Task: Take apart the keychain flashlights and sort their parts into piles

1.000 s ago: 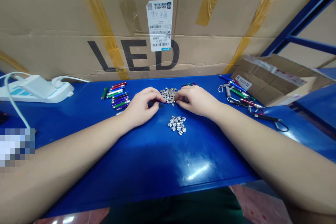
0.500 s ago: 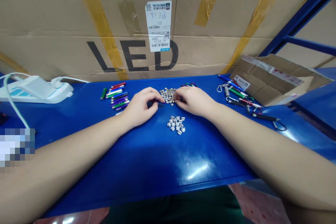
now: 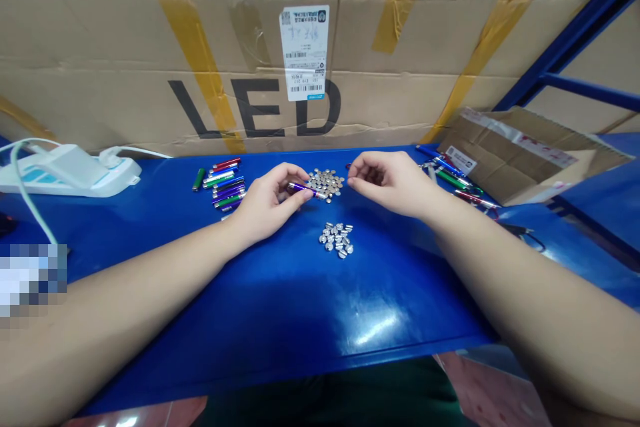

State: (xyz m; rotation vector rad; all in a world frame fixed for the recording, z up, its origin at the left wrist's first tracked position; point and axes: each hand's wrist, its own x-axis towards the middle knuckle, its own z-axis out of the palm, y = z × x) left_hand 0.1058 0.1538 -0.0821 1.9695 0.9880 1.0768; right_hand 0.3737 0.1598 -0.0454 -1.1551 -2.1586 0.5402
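My left hand (image 3: 275,200) is closed around a slim purple flashlight tube (image 3: 301,188), its silver end pointing right. Just beyond that end lies a pile of small round button cells (image 3: 325,180) on the blue table. To the right of the pile, my right hand (image 3: 383,180) hovers with fingers curled and thumb close to the index fingertip. Whether something small is pinched there cannot be made out. Nearer to me is a cluster of small silver slotted caps (image 3: 337,238). More coloured flashlight tubes (image 3: 227,188) lie left of my left hand.
A large cardboard box (image 3: 250,33) marked LED stands along the back. Flashlights with carabiner clips (image 3: 453,177) lie at the right beside an open carton (image 3: 510,153). On the left is a white power strip (image 3: 75,173) with cables. The blue table (image 3: 280,320) ends in front of me.
My right hand has moved right, away from the button cells. My left hand has turned a little, bringing the purple flashlight tube into clearer view.
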